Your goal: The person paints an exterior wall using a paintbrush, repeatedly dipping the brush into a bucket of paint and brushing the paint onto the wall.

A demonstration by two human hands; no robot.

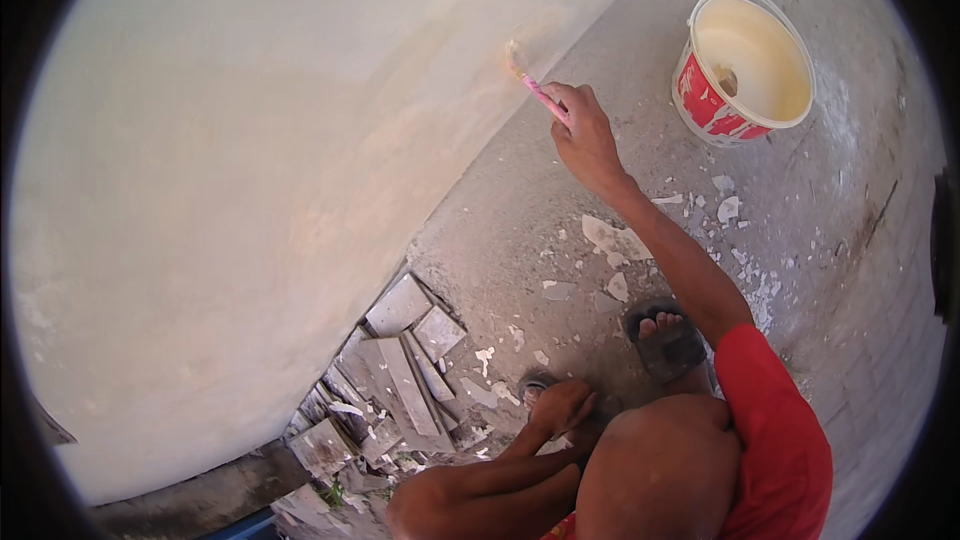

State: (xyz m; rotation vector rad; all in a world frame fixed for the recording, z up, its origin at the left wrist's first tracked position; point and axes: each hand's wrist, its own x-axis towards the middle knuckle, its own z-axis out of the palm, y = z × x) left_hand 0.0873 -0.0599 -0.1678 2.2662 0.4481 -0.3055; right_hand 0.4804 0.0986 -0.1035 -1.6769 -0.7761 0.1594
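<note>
One paintbrush (543, 97), one bucket (697, 100), two hands (588, 138) and two sandals (672, 350) show.

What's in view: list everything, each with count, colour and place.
Wall: one, cream, left
Ground: one, grey, centre to right
Bucket: one, white and red, upper right
Paintbrush: one, pink, upper centre, bristles at wall
Broken slabs: many, greyish, heaped along wall
Flakes: many, whitish, scattered on ground
Plant: one, green, lower left
Unclear blue object: one, bottom edge
Unclear black object: one, right edge
Sandals: two, dark, lower centre
Sleeve: one, red, lower right
Knees: two, bare, bottom
Right hand: one, bare, holding paintbrush
Left hand: one, bare, near a sandal
</note>
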